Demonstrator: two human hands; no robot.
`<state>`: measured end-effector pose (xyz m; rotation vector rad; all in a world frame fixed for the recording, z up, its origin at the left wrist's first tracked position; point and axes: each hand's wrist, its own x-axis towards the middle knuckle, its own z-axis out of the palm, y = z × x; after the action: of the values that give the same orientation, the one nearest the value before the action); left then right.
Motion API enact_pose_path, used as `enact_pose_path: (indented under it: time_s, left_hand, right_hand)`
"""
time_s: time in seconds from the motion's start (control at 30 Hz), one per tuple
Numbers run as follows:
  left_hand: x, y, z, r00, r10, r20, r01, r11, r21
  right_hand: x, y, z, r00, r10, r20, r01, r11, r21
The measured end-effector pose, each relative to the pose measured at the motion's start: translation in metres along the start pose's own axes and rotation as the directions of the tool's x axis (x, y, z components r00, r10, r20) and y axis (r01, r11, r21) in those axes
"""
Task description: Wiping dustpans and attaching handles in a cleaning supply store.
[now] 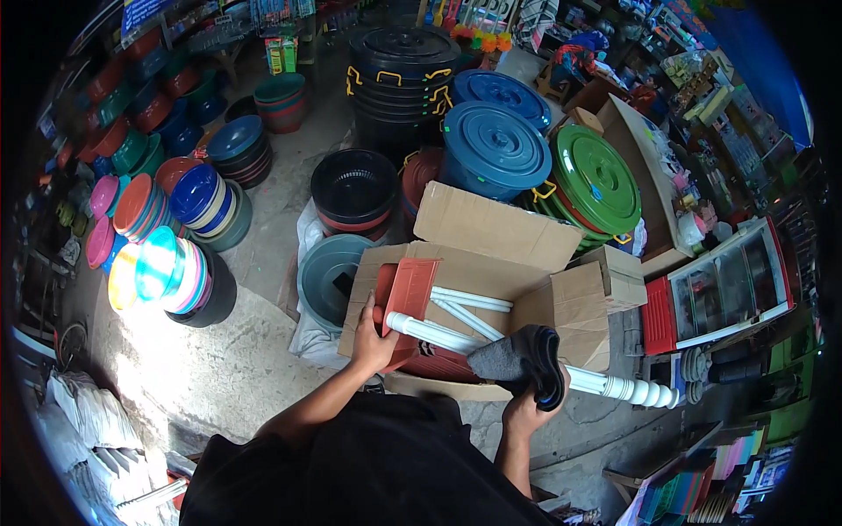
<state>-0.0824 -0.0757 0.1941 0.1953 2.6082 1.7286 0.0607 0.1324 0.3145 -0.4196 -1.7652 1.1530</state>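
My left hand point(374, 344) is closed on the edge of a red plastic panel point(410, 289) that stands tilted at the left side of an open cardboard box point(533, 307). Just beside its fingers is one end of a long white turned pole point(438, 335), which slants across the box's front to the right. My right hand point(528, 410) grips a bunched grey and black cloth point(517, 359) against the pole; its fingers are partly hidden. Inside the box lie more white poles point(474, 300) and another red piece point(447, 364).
Behind the box stand a blue lidded bin point(497, 147), a green lidded bin point(598, 181) and black stacked tubs point(402, 74). A grey basin point(326, 276) touches the box's left side. Colourful basins point(189, 272) are stacked farther left. At right is a red-and-white framed cabinet point(719, 285).
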Motion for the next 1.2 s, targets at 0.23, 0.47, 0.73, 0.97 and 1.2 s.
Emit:
enact_pose_path:
  time_s: [0.23,0.47,0.73,0.97,1.2]
  left_hand:
    - [-0.002,0.015,0.001,0.999,-0.039,0.009,0.039,0.999,0.009]
    - [0.0,0.007,-0.002,0.996,-0.078,0.035,0.079,0.996,-0.039]
    - [0.021,0.0,-0.026,0.982,-0.009,-0.186,0.018,0.999,0.047]
    - [0.027,0.009,-0.041,0.962,0.17,-0.212,-0.084,0.928,0.362]
    - [0.025,0.036,-0.039,0.956,0.265,-0.125,-0.209,0.917,0.339]
  right_hand:
    - [-0.001,0.002,0.003,0.999,-0.036,-0.02,0.035,0.998,-0.046]
    - [-0.008,-0.007,0.01,0.995,-0.103,0.001,0.103,0.995,-0.011]
    - [0.022,0.008,-0.016,0.836,0.471,0.28,-0.453,0.882,-0.132]
    - [0.053,-0.018,-0.008,0.892,0.007,0.451,0.143,0.944,-0.299]
    - [0.017,0.011,0.063,0.327,0.342,0.881,0.253,0.867,-0.43]
